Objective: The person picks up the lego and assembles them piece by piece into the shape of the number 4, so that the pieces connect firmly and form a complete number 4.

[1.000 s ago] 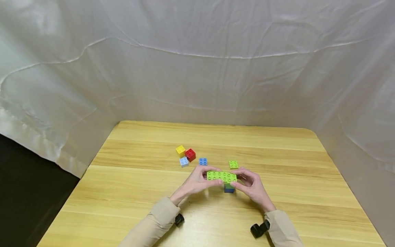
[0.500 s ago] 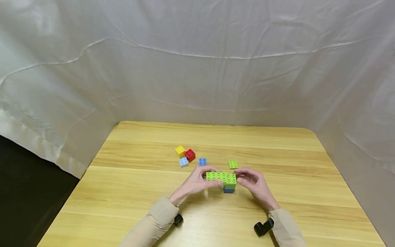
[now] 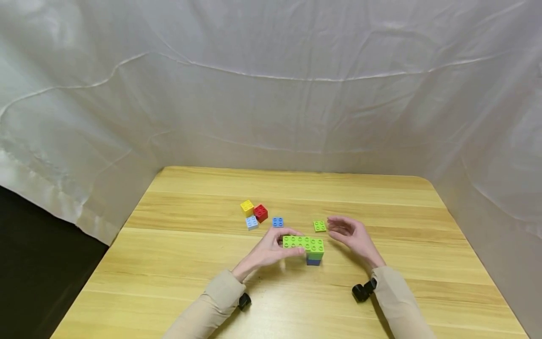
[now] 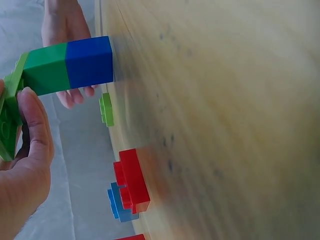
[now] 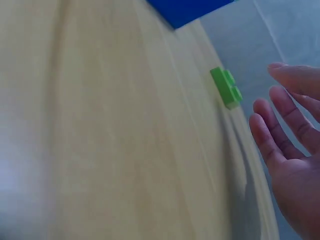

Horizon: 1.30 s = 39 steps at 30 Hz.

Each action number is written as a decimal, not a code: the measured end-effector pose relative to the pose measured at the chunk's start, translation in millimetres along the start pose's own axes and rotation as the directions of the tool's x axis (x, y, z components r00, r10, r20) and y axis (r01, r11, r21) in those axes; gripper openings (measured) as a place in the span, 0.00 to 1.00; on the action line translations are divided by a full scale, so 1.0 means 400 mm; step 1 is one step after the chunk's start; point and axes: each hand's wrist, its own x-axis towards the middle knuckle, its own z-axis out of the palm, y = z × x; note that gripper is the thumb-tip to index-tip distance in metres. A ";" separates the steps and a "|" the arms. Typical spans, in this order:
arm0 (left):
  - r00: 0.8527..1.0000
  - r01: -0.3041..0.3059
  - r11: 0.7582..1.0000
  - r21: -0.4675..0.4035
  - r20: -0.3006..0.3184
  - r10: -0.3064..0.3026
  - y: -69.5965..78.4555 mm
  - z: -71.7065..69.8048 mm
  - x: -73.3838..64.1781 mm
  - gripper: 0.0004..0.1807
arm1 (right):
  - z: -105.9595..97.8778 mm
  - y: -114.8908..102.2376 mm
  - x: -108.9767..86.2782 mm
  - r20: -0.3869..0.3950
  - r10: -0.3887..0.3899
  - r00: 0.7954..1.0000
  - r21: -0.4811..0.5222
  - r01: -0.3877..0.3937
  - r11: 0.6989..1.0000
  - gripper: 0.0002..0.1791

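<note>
My left hand [image 3: 271, 247] pinches the long lime-green plate [image 3: 292, 242] by its left part. Under the right end of that plate are a green brick [image 4: 46, 69] and a dark blue brick [image 4: 90, 61], joined in a short upright column. My right hand [image 3: 351, 235] holds nothing; its fingers are loosely bent, just right of a small lime-green plate [image 3: 319, 226]. In the right wrist view those fingers [image 5: 295, 117] are apart from the small plate [image 5: 227, 87], and a corner of the dark blue brick [image 5: 187, 9] shows at the top.
Beyond my left hand lie a yellow brick [image 3: 247, 207], a red brick [image 3: 260, 213], a light blue brick [image 3: 251, 222] and a blue brick [image 3: 277, 221]. The left wrist view shows a red brick [image 4: 132, 180] hidden from the head view. Pale curtains [image 3: 296, 117] surround the wooden table [image 3: 402, 202].
My right hand has let go of the lime-green plate and column and moved right and away from me, to beside the small lime-green plate. The left hand keeps its hold, nearly still.
</note>
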 end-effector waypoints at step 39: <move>1.000 -0.005 1.000 0.016 0.001 0.005 0.003 -0.003 0.003 0.23 | 0.029 0.024 0.083 0.059 -0.061 0.996 -0.246 0.074 0.967 0.22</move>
